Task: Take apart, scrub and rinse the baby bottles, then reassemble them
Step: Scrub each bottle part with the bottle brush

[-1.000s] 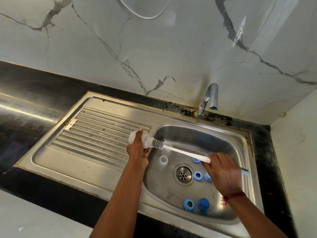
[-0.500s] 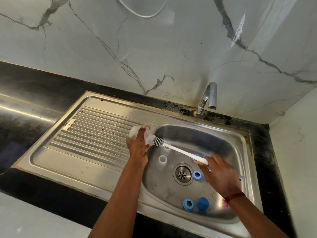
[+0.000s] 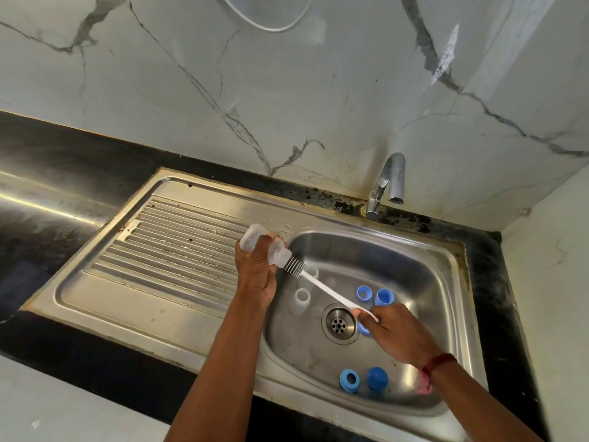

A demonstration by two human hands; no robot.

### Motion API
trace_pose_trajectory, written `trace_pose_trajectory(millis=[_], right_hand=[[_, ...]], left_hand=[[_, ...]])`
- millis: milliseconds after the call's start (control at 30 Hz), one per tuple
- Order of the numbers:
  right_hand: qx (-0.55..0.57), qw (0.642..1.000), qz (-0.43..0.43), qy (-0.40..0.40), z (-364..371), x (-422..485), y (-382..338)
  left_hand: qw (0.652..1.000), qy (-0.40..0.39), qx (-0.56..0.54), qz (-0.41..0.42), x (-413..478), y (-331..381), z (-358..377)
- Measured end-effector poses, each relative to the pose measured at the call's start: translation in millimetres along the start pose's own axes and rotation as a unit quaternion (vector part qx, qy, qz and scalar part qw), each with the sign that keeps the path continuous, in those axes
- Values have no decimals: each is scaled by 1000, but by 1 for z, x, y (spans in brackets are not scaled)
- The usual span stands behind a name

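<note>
My left hand (image 3: 257, 272) grips a clear baby bottle (image 3: 276, 254) lying tilted over the left rim of the sink basin (image 3: 446, 282), mouth toward the basin. My right hand (image 3: 398, 334) holds the white handle of a bottle brush (image 3: 322, 287); its bristled head sits at the bottle's mouth, partly inside. In the basin lie two other clear bottles (image 3: 302, 300), one hard to make out, several blue rings (image 3: 364, 293) and blue caps (image 3: 383, 297). One ring (image 3: 349, 380) and one cap (image 3: 377, 378) lie near the front wall.
A chrome tap (image 3: 387, 183) stands behind the basin, not running. The drain (image 3: 338, 323) is in the basin's middle. A ribbed steel draining board (image 3: 178, 250) lies to the left, with black counter (image 3: 47, 173) around it. A marble wall rises behind and to the right.
My right hand has slid left and nearer along the brush handle, and the brush has drawn a little out of the bottle. Two blue parts behind it have come into view.
</note>
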State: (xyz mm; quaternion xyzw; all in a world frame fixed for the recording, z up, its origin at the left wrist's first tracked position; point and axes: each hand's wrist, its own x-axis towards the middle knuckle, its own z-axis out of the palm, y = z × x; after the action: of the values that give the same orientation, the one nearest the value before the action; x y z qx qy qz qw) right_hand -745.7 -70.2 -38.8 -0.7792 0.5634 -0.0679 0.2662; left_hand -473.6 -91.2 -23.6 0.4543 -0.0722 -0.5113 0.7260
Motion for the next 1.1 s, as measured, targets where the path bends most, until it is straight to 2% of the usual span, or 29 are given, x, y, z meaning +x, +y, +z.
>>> trace_pose_trajectory(millis=[167, 333, 400, 533, 600, 767, 1100], right_hand=[[58, 995, 0, -83, -5, 2, 5], [158, 984, 22, -78, -3, -3, 3], [141, 989, 25, -46, -1, -2, 3], [20, 998, 51, 18, -6, -1, -1], [18, 997, 66, 47, -6, -3, -4], [119, 986, 86, 82, 4, -3, -7], [-22, 995, 13, 92, 2, 2, -5]], left_hand=[[998, -65, -16, 6, 0, -4, -1], [998, -35, -41, -15, -1, -7, -2], [999, -9, -38, -20, 1, -8, -4], [997, 58, -19, -51, -2, -7, -9], [996, 82, -1, -40, -1, -8, -13], [996, 60, -34, -52, -2, -12, -14], [992, 82, 40, -89, -3, -10, -7]])
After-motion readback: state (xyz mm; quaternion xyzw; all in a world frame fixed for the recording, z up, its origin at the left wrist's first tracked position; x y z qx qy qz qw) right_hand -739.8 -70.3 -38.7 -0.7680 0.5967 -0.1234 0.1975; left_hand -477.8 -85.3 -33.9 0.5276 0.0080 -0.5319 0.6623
